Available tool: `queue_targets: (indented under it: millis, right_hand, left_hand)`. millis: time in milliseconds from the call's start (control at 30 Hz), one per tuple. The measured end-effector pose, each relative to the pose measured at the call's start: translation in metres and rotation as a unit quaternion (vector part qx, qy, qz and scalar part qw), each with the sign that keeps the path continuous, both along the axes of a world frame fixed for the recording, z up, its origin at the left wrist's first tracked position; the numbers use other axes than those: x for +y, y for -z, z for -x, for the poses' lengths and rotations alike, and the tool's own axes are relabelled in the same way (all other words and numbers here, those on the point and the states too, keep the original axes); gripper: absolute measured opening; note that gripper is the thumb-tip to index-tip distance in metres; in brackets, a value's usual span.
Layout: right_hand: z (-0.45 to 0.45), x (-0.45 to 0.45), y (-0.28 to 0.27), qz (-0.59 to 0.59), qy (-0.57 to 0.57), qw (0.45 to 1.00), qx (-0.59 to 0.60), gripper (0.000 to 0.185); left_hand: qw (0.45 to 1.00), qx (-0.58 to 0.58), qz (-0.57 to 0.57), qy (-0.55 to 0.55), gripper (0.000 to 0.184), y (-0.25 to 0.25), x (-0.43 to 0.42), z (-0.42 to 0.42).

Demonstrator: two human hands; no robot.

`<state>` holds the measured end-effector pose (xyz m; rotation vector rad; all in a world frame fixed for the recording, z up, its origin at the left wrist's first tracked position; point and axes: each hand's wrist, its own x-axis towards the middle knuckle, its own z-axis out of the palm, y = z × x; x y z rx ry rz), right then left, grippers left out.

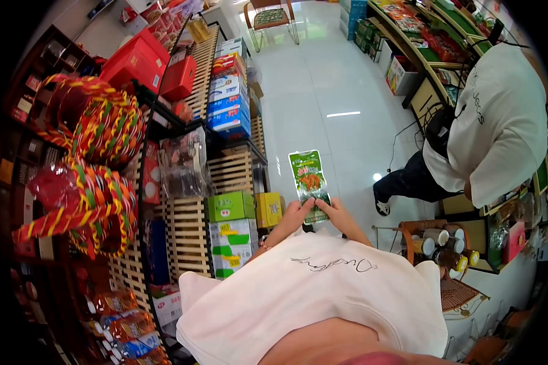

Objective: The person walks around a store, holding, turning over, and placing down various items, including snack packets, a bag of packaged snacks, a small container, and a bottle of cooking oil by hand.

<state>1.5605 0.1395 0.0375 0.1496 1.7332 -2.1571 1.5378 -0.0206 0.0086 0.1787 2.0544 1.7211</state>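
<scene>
A green packet [309, 173] with a picture of reddish food on its front is held upright in front of my body, over the tiled floor. My left hand [298, 213] grips its lower left part, and my right hand [333, 213] grips its lower right part. Both thumbs press on the packet's face, close to each other. The other fingers are mostly hidden behind the packet. A yellow box [268, 210] and a green box [231, 207] on the slatted shelf are nearest to my left hand.
Slatted shelves [182, 225] with boxes and woven baskets [103, 207] line the left. A person in a white shirt [499, 121] stands at the right by display shelves. Jars on a rack [435, 243] are at the lower right, and a chair [271, 18] stands far ahead.
</scene>
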Motion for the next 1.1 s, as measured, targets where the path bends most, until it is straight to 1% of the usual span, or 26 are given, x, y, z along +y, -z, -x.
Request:
queue_targets:
  millis: [67,100,167,233,333,433,467,500,533,600,667,700,800,833,933,967,1067,1100]
  right_hand:
    - [0.023,0.006,0.009,0.024,-0.005,1.000,0.000,0.029]
    - [0.037,0.008,0.015,0.035,-0.012,0.999,0.001,0.028]
    - [0.070,0.018,0.023,0.052,-0.008,0.999,0.012,0.026]
    - [0.109,0.026,0.009,0.031,0.008,0.999,0.036,0.026]
    - [0.173,0.028,0.011,0.032,0.019,0.998,0.055,0.025]
    - [0.244,0.031,-0.006,0.029,0.023,0.997,0.068,0.028]
    - [0.266,0.032,-0.012,0.026,0.003,0.997,0.069,0.029]
    - [0.289,0.032,-0.015,0.024,-0.017,0.997,0.070,0.030]
    - [0.311,0.031,-0.019,0.025,-0.036,0.996,0.071,0.030]
    - [0.348,0.030,-0.023,0.002,-0.067,0.996,0.057,0.031]
    - [0.379,0.032,-0.027,-0.028,-0.095,0.995,0.034,0.029]
    - [0.390,0.029,-0.028,-0.020,-0.095,0.995,0.037,0.029]
    - [0.412,0.023,-0.010,-0.046,-0.119,0.992,0.013,0.029]
    - [0.416,0.023,-0.009,-0.044,-0.138,0.990,-0.007,0.030]
    - [0.433,0.015,-0.014,-0.034,-0.144,0.986,-0.073,0.031]
    - [0.443,0.015,-0.005,-0.052,-0.172,0.978,-0.109,0.034]
    - [0.477,0.013,-0.007,-0.089,-0.207,0.971,-0.082,0.038]
    - [0.492,0.010,-0.001,-0.158,-0.187,0.965,-0.098,0.045]
  left_hand:
    - [0.999,-0.035,-0.002,0.002,0.034,-0.004,0.005,0.023]
    - [0.996,-0.068,-0.052,0.018,0.035,-0.007,0.009,0.036]
    - [0.994,-0.076,-0.075,0.007,0.035,0.009,0.017,0.067]
    - [0.993,-0.066,-0.100,0.010,0.034,0.012,0.026,0.108]
    - [0.996,-0.051,-0.050,0.047,0.031,-0.002,0.029,0.179]
    - [0.988,0.002,-0.151,0.021,0.028,-0.030,0.037,0.252]
    - [0.982,0.017,-0.185,0.009,0.028,-0.036,0.038,0.274]
    - [0.982,0.014,-0.186,0.005,0.026,-0.041,0.035,0.296]
    - [0.970,0.014,-0.241,-0.015,0.025,-0.047,0.036,0.315]
    - [0.983,0.040,-0.178,0.018,0.027,-0.053,0.026,0.355]
    - [0.992,0.010,-0.119,0.039,0.028,-0.044,0.018,0.387]
    - [0.995,-0.005,-0.091,0.049,0.029,-0.042,0.017,0.401]
    - [0.988,-0.067,-0.138,-0.003,0.029,-0.048,0.016,0.420]
    - [0.987,-0.093,-0.129,-0.019,0.030,-0.054,0.014,0.422]
    - [0.983,-0.117,-0.128,-0.057,0.030,-0.047,0.009,0.436]
    - [0.981,-0.117,-0.141,-0.065,0.029,-0.046,0.007,0.443]
    - [0.971,-0.139,-0.177,-0.084,0.027,-0.037,0.001,0.466]
    - [0.970,-0.128,-0.179,-0.104,0.026,-0.035,0.001,0.475]
